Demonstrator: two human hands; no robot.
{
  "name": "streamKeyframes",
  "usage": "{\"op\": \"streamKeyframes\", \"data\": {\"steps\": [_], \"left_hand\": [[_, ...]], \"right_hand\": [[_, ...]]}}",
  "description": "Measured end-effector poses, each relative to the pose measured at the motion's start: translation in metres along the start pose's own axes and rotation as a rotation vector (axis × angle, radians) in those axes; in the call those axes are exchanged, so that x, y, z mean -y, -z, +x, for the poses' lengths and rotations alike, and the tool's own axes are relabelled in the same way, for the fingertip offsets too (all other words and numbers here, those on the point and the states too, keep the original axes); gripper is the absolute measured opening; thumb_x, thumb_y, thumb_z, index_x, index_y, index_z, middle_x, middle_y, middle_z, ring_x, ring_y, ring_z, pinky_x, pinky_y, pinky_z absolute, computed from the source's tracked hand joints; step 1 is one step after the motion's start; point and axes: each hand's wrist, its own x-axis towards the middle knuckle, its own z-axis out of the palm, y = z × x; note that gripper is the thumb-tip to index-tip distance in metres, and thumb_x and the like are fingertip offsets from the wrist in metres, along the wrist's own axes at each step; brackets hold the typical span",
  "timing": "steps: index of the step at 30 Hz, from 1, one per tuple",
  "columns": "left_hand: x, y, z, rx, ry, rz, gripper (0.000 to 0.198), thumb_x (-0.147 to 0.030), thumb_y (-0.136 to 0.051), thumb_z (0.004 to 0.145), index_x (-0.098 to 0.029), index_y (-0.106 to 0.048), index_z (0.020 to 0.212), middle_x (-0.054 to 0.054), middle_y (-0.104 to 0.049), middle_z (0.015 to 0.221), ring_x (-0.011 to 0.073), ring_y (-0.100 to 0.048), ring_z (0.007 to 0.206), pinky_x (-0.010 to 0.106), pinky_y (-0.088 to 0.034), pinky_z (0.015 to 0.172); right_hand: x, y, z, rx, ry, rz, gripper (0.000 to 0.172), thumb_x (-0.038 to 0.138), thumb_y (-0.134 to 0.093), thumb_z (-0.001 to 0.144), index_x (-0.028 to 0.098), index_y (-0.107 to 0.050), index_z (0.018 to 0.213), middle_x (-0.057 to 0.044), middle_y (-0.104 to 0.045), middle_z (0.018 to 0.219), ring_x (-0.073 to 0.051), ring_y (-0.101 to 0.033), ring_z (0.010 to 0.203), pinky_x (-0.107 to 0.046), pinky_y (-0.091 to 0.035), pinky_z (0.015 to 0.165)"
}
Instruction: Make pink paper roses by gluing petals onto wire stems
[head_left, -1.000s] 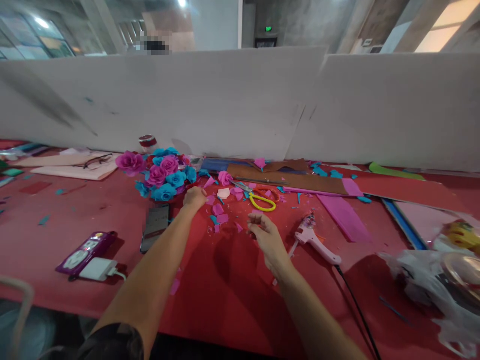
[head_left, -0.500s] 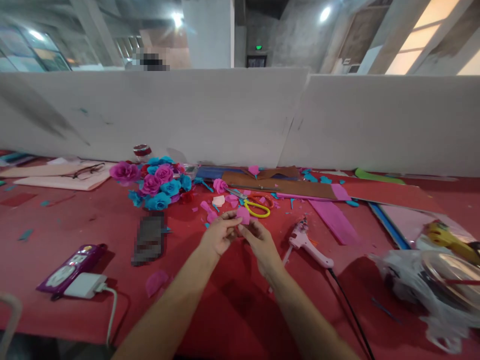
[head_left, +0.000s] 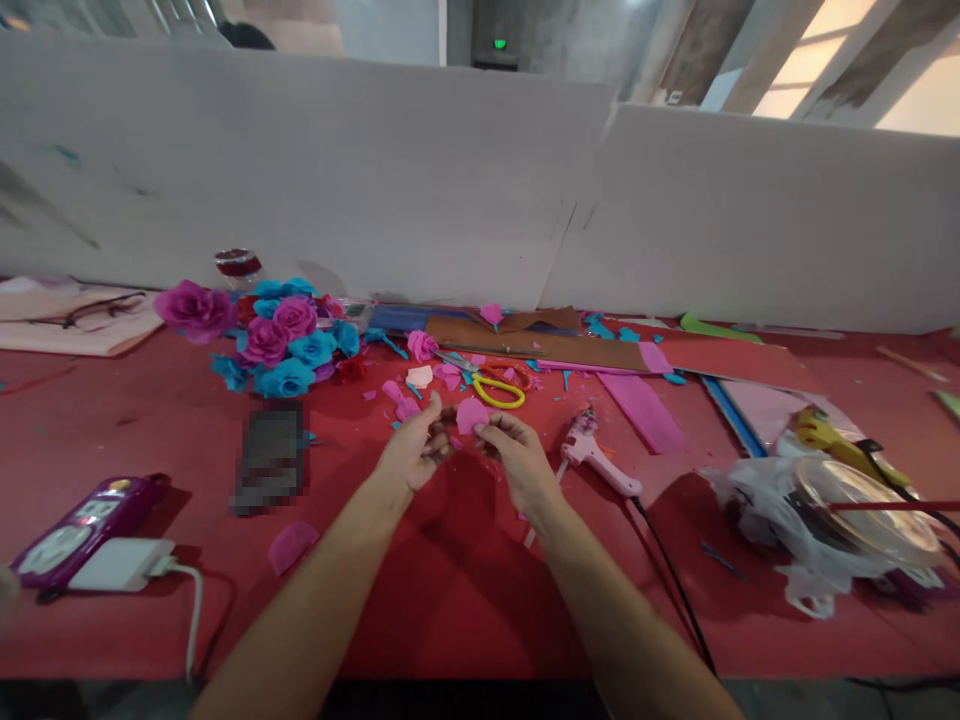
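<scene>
A small pink paper petal (head_left: 472, 415) is pinched between the thumb and fingers of my right hand (head_left: 516, 450), above the red table. Just left of the petal, my left hand (head_left: 414, 446) has its thumb raised and its fingers partly curled, with a gap between them; a small pink bit shows by its fingertips. Behind my hands lie scissors with yellow and orange handles (head_left: 499, 390) among pink and blue paper scraps. A pink glue gun (head_left: 598, 455) rests to the right of my right hand.
Paper flowers (head_left: 289, 335) stand at the left back. A dark blurred object (head_left: 270, 458), a purple power strip (head_left: 94, 520) and a white charger (head_left: 122, 563) are left. On the right are a plastic bag (head_left: 776, 520), a yellow glue gun (head_left: 847, 440) and a black cord.
My left hand has let go of the petal and opened, its thumb now raised. My right hand still holds the petal. The view has tilted down and shifted right.
</scene>
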Motion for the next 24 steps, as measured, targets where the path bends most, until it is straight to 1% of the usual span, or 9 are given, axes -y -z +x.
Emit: {"op": "streamKeyframes", "data": {"steps": [1, 3, 4, 6, 9, 13, 18, 21, 24], "left_hand": [[-0.0002, 0.0005, -0.0003, 0.022, 0.003, 0.043, 0.027, -0.035, -0.073, 0.070, -0.013, -0.059, 0.066, -0.007, -0.047, 0.046, -0.0025, -0.015, 0.030, 0.016, -0.020, 0.035], [-0.0004, 0.0009, -0.0010, 0.040, -0.021, 0.140, 0.025, -0.029, -0.080, 0.061, -0.013, -0.061, 0.067, -0.008, -0.044, 0.044, -0.0019, -0.019, 0.031, 0.016, -0.018, 0.035], [-0.0004, 0.0010, -0.0013, 0.033, -0.047, 0.183, 0.025, -0.025, -0.082, 0.057, -0.012, -0.062, 0.068, -0.008, -0.046, 0.045, -0.0016, -0.022, 0.032, 0.017, -0.017, 0.036], [-0.0003, 0.0012, -0.0015, 0.025, -0.098, 0.249, 0.026, -0.019, -0.082, 0.052, -0.012, -0.065, 0.071, -0.004, -0.054, 0.052, -0.0011, -0.029, 0.035, 0.017, -0.017, 0.037], [-0.0006, 0.0023, -0.0009, 0.054, -0.125, 0.312, 0.024, -0.022, -0.080, 0.056, -0.012, -0.068, 0.074, -0.001, -0.059, 0.060, -0.0009, -0.029, 0.036, 0.019, -0.016, 0.037], [-0.0012, 0.0044, 0.0012, 0.062, -0.133, 0.375, 0.022, -0.027, -0.077, 0.059, -0.014, -0.069, 0.075, -0.004, -0.055, 0.054, 0.0000, -0.024, 0.035, 0.021, -0.013, 0.038], [0.0005, 0.0070, 0.0036, 0.031, -0.202, 0.407, 0.021, -0.027, -0.078, 0.058, -0.014, -0.069, 0.072, -0.001, -0.059, 0.061, 0.0021, -0.033, 0.041, 0.021, -0.018, 0.041], [0.0017, 0.0074, 0.0037, 0.050, -0.209, 0.396, 0.021, -0.026, -0.077, 0.061, -0.014, -0.068, 0.075, -0.003, -0.057, 0.059, 0.0021, -0.032, 0.041, 0.021, -0.017, 0.041], [0.0018, 0.0065, 0.0032, 0.029, -0.204, 0.367, 0.018, -0.023, -0.078, 0.059, -0.014, -0.066, 0.071, -0.003, -0.055, 0.058, 0.0019, -0.032, 0.041, 0.021, -0.018, 0.041]], "right_hand": [[0.0008, 0.0004, -0.0002, 0.007, -0.007, -0.004, 0.016, 0.030, -0.071, 0.062, 0.018, -0.061, 0.067, 0.005, -0.057, 0.061, -0.009, -0.051, 0.055, -0.023, -0.040, 0.060], [0.0016, 0.0008, -0.0005, 0.028, -0.013, -0.022, 0.015, 0.029, -0.070, 0.062, 0.018, -0.061, 0.065, 0.004, -0.058, 0.061, -0.009, -0.051, 0.057, -0.023, -0.041, 0.061], [0.0015, 0.0008, -0.0006, 0.035, -0.014, -0.030, 0.014, 0.028, -0.070, 0.062, 0.018, -0.061, 0.066, 0.004, -0.058, 0.061, -0.010, -0.052, 0.057, -0.023, -0.041, 0.061], [0.0008, 0.0004, -0.0006, 0.022, -0.011, -0.023, 0.014, 0.028, -0.070, 0.062, 0.018, -0.061, 0.067, 0.004, -0.058, 0.061, -0.010, -0.053, 0.058, -0.024, -0.042, 0.061], [-0.0016, -0.0001, 0.0003, -0.023, 0.003, 0.001, 0.015, 0.030, -0.070, 0.063, 0.019, -0.060, 0.069, 0.004, -0.060, 0.061, -0.011, -0.055, 0.057, -0.025, -0.043, 0.062], [-0.0043, 0.0017, 0.0034, -0.025, 0.046, -0.080, 0.016, 0.030, -0.069, 0.064, 0.018, -0.061, 0.070, 0.004, -0.059, 0.060, -0.010, -0.053, 0.056, -0.025, -0.042, 0.061], [-0.0037, 0.0050, 0.0053, -0.032, 0.076, -0.119, 0.013, 0.028, -0.068, 0.064, 0.018, -0.062, 0.069, 0.004, -0.059, 0.061, -0.010, -0.052, 0.057, -0.024, -0.041, 0.061], [-0.0026, 0.0041, 0.0038, -0.042, 0.093, -0.111, 0.013, 0.028, -0.067, 0.065, 0.018, -0.062, 0.071, 0.004, -0.059, 0.062, -0.010, -0.052, 0.059, -0.024, -0.041, 0.062], [-0.0027, 0.0027, 0.0026, -0.040, 0.094, -0.143, 0.019, 0.029, -0.068, 0.065, 0.018, -0.064, 0.080, 0.003, -0.060, 0.066, -0.011, -0.053, 0.062, -0.024, -0.040, 0.062]]}}
